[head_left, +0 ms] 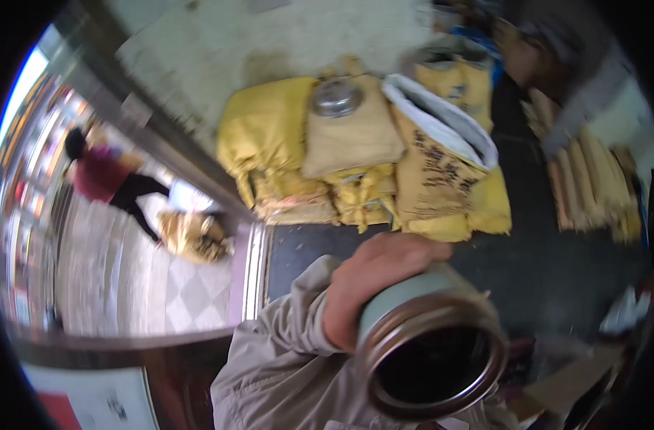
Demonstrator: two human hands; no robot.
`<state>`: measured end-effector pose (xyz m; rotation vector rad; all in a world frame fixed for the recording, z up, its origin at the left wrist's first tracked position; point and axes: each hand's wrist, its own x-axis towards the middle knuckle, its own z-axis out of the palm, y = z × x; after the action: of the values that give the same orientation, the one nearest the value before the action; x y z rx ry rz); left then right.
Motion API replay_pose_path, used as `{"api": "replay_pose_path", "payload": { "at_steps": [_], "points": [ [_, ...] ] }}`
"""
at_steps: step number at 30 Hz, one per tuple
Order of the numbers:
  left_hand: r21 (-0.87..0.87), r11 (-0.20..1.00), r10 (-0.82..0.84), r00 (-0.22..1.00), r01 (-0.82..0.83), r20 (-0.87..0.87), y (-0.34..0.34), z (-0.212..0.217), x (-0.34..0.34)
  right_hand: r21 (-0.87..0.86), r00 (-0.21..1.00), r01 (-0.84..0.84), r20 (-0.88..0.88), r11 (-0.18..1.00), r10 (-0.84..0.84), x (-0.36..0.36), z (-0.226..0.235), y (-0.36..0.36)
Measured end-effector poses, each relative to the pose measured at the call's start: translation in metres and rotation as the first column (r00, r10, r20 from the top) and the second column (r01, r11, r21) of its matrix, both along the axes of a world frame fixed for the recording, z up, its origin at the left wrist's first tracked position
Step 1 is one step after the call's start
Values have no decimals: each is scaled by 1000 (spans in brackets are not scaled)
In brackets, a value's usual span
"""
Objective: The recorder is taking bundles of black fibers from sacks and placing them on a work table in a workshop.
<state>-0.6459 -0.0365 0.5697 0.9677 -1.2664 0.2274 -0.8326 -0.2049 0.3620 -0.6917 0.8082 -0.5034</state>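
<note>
Your left hand point(373, 283) is wrapped tight around the open, empty can point(431, 347), with the yellow sacks point(355, 154) at 12 o'clock; your right hand is out of sight.

Soft daylight from the left, motion blur throughout, fisheye-bent dark edges.

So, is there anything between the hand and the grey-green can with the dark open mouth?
No. The hand is already wrapped around the side of the grey-green can, skin on metal, with nothing between them. The picture cannot settle which hand it is; the other is out of view.
</note>
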Motion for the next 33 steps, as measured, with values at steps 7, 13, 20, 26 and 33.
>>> {"api": "replay_pose_path", "payload": {
  "at_steps": [7,13,20,26,33],
  "points": [
    [-32,963,-264,962,267,73,-31,24,-12,-3,989,146,4,989,-146,-21,-10,12],
    [-131,917,-359,922,378,147,-55,27,-26,99,944,315,75,944,-322,-45,-5,29],
    [-250,913,-299,945,324,133,-53,35,-47,-45,966,257,-2,965,-257,-53,4,42],
    [-191,883,-392,897,429,203,-54,51,-46,-14,919,394,26,919,-394,-74,-2,66],
    [-174,889,-421,906,423,48,-46,49,-49,-29,901,433,-14,901,-434,-76,3,77]
  ]
}}
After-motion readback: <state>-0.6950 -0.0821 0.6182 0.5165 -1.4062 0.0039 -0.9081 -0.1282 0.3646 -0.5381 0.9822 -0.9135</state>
